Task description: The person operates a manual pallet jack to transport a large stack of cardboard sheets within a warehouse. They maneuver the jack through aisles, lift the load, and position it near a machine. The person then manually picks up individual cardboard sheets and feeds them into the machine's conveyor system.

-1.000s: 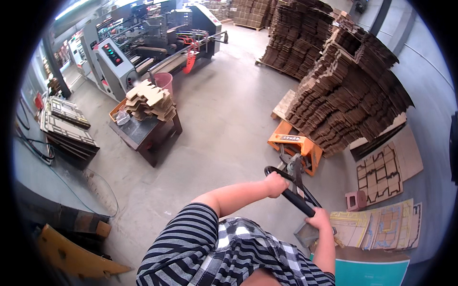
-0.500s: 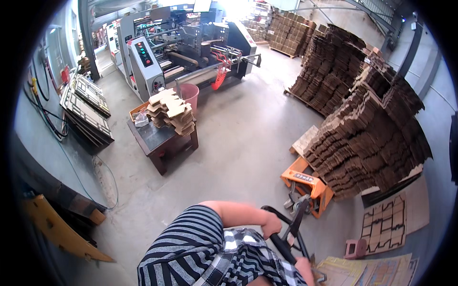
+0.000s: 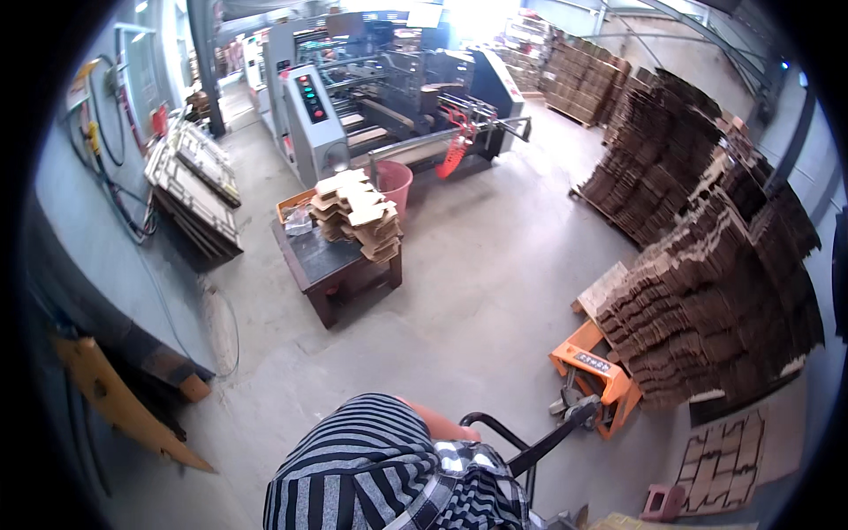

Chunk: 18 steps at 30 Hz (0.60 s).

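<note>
A black looped pallet jack handle (image 3: 495, 424) rises close against my body, its dark shaft (image 3: 555, 446) slanting down to an orange pallet jack (image 3: 596, 371). My left hand (image 3: 469, 434) is closed at the upper part of that handle; my plaid and striped clothing covers most of its fingers. My right hand is out of sight. Over the jack's forks stands a tall, leaning load of stacked brown cardboard sheets (image 3: 715, 300), with a wooden pallet edge (image 3: 603, 290) showing under it.
A dark low table (image 3: 331, 262) carries cut cardboard pieces (image 3: 360, 212), with a pink bucket (image 3: 397, 183) beside it. Behind is a large grey machine (image 3: 315, 115). Another cardboard stack (image 3: 654, 150) stands at right. Boards (image 3: 196, 181) lean along the left wall; a pink stool (image 3: 662, 502) sits at lower right.
The view has shifted, so the surroundings sit farther right and slightly lower. My body leans over the handle more, covering part of my left hand. My right hand has gone out of view.
</note>
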Tool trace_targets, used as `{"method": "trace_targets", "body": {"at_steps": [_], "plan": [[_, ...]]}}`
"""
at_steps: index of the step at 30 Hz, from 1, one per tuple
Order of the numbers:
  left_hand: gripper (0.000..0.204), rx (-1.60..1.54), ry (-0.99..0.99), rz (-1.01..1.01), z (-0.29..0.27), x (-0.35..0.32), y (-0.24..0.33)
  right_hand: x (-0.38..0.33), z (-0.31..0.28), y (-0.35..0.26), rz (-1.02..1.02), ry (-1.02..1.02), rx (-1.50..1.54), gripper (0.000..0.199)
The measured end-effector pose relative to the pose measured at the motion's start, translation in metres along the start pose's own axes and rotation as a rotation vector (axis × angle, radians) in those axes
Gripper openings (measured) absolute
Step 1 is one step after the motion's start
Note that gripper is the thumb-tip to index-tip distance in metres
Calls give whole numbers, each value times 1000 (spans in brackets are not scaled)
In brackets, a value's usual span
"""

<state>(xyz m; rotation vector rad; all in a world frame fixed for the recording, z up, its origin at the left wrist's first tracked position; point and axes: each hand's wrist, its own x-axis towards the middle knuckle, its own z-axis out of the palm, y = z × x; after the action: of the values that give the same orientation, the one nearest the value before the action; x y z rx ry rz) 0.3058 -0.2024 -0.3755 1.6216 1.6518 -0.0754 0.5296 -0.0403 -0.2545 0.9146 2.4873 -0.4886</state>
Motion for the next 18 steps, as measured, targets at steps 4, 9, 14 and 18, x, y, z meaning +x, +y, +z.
{"method": "trace_targets", "body": {"at_steps": [4, 9, 14, 18], "plan": [[26, 200, 110, 245, -98, -54, 53, -24, 56, 26, 88, -34, 26, 40], [31, 322, 201, 176, -155, -111, 50, -75, -30, -64, 140, 113, -3, 36], [24, 378, 214, 142, -167, -126, 23, -69, -26, -109, 201, 161, 79, 36], [24, 381, 218, 172, -161, -140, 16, -82, -26, -128, 200, 161, 94, 35]]}}
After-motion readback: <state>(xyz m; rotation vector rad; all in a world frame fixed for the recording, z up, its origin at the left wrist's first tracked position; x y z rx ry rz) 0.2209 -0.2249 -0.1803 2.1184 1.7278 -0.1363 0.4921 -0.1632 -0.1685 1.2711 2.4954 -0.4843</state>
